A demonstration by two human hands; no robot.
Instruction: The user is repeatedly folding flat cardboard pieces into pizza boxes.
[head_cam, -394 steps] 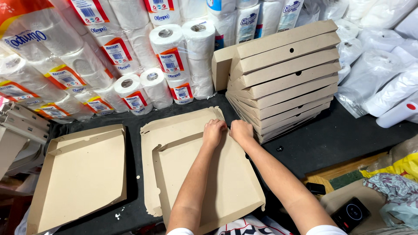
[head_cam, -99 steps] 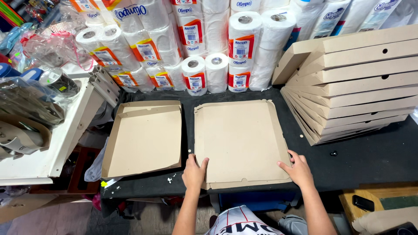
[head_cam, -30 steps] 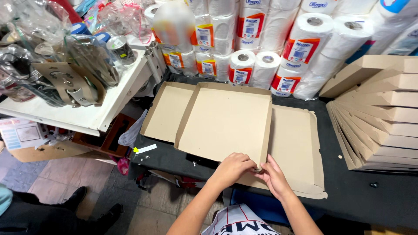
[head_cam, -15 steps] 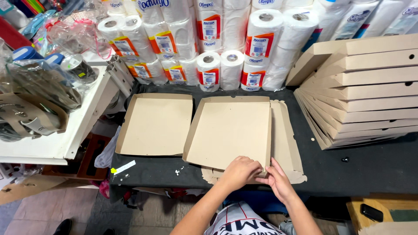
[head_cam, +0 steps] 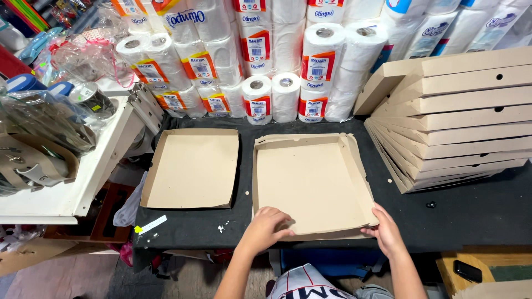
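paper rolls (head_cam: 260,61): white, orange-red labels, rear | box stack (head_cam: 454,119): tan, right
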